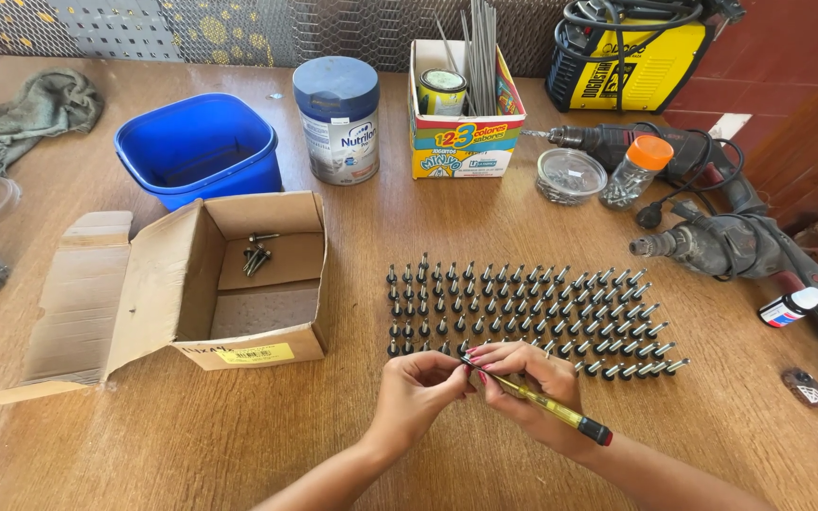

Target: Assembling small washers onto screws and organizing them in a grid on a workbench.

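Both hands low at the near edge of a wooden workbench (485, 218), fingertips meeting. Right hand (532, 383) wrapped round a yellow-handled screwdriver (546, 405), fingers (502, 363) curled together and clamped on the shaft, dark butt end pointing back past the wrist, tip toward the left fingertips. Left hand (418, 390) with fingers pinched together right at the screwdriver tip; whatever sits in the pinch too small to make out.

Just beyond the fingertips, almost touching the right knuckles: rows of screws (523, 308) standing head-down on the wood, tips up, nearest row level with the fingers. Left of the left fingers, near: an open cardboard box (257, 355) on its side, a few loose screws (257, 255) inside at the back. Farther out past the box, a blue plastic tub (199, 151) and a round tin with a blue lid (337, 118). Straight out beyond the screw rows, a small printed carton (466, 142) holding thin rods and a can. Right of the right fingers, well apart: two corded power drills (712, 241), a clear jar with an orange cap (636, 170), a shallow clear tub (568, 175).
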